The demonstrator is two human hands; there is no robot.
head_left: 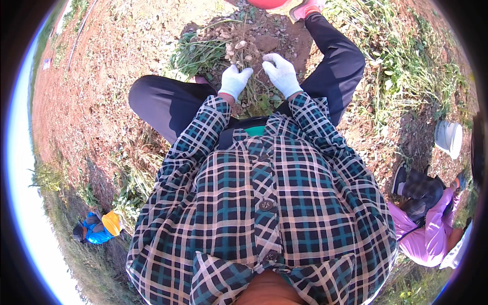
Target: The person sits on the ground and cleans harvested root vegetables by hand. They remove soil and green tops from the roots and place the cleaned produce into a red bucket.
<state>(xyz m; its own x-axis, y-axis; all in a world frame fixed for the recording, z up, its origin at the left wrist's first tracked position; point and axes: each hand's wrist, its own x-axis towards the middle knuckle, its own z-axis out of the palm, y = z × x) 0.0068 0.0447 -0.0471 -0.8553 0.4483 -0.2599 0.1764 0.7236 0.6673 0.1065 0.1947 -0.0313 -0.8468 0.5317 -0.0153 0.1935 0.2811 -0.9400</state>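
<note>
A bunch of pulled peanut plants [249, 60], its pale pods and roots hanging among thin stems, is between my legs. My left hand [236, 82], in a white knit glove, is closed round the stems just below the pods. To the right of the bunch, apart from it, my right hand [282, 76] wears the same kind of glove. Its thumb and forefinger are bent with a gap between them, and nothing shows in that gap; the other fingers are partly hidden. Green leafy tops [198, 53] lie on the soil left of the pods.
A red rounded container [268, 3] stands at the far edge by my pink shoe [306, 9]. Pulled plants [401, 71] lie at the right. A white bucket [449, 139] and a person in a pink top [424, 231] are farther right; another person with a yellow bucket [111, 223] is lower left.
</note>
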